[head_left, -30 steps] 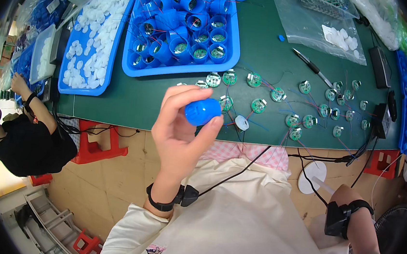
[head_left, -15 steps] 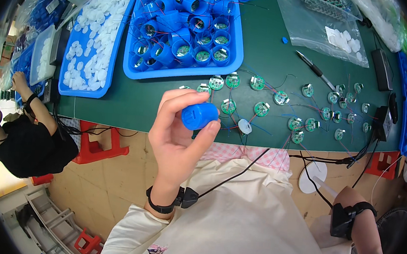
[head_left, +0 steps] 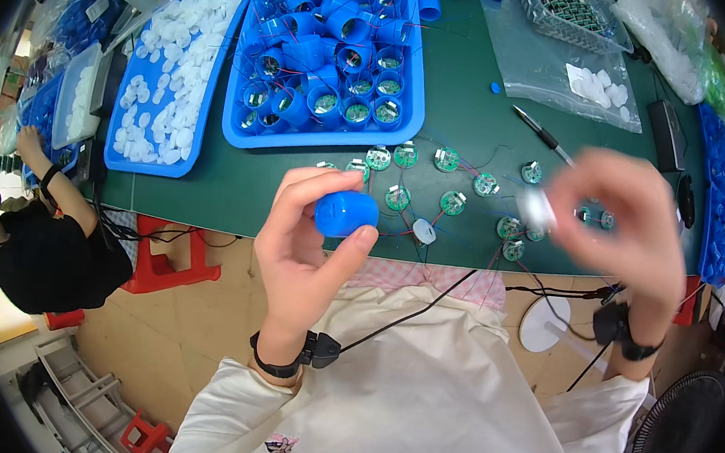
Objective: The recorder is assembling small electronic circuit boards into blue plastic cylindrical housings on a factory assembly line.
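You are gripping a blue cup (head_left: 346, 214) between the thumb and fingers of your left hand (head_left: 299, 242), holding it by the table's (head_left: 461, 88) near edge. Your right hand (head_left: 625, 228), blurred, is pinching a small white piece (head_left: 536, 209) to the cup's right. Green boards (head_left: 446, 159) are lying between and beyond your hands; a blue tray (head_left: 327, 139) is sitting farther back.

Blue cylinder (head_left: 346, 215) smooth, faintly glossy plastic; white piece (head_left: 537, 210) motion-blurred, probably smooth plastic; blue tray (head_left: 323, 138) glossy moulded plastic; green surface (head_left: 467, 119) smooth, near matt; bag (head_left: 514, 71) clear, shiny plastic film; shirt (head_left: 444, 380) and pink checked fabric (head_left: 397, 274) matt cloth.
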Available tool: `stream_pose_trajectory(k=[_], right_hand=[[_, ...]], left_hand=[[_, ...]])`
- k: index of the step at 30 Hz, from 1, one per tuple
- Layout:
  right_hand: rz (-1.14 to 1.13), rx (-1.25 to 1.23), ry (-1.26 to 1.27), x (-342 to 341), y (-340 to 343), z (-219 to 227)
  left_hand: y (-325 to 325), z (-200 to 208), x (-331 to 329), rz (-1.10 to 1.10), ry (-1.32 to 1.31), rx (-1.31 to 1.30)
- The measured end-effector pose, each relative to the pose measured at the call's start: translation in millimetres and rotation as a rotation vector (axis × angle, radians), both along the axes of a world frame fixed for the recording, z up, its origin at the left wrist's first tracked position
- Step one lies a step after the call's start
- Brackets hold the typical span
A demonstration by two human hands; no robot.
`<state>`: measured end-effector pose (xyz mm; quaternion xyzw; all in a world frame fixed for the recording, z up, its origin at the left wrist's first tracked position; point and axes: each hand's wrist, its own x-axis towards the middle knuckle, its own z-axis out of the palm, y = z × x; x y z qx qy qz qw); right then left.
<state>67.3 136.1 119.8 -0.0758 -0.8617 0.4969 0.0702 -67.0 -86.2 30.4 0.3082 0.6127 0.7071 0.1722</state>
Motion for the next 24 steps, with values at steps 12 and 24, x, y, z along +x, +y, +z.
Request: stream_pose_trajectory(k=[12,24], right_hand=[[0.053,1.002,0.012,-45.6,19.0,-62.2],[0.333,0.67,-0.038,-8.0,-56.1,-75.0]], left_hand=[[2.8,0.5,9.7,-0.037,-0.092,-0.014],[4.3,3.4,10.2,-0.059,-0.231,0.04]])
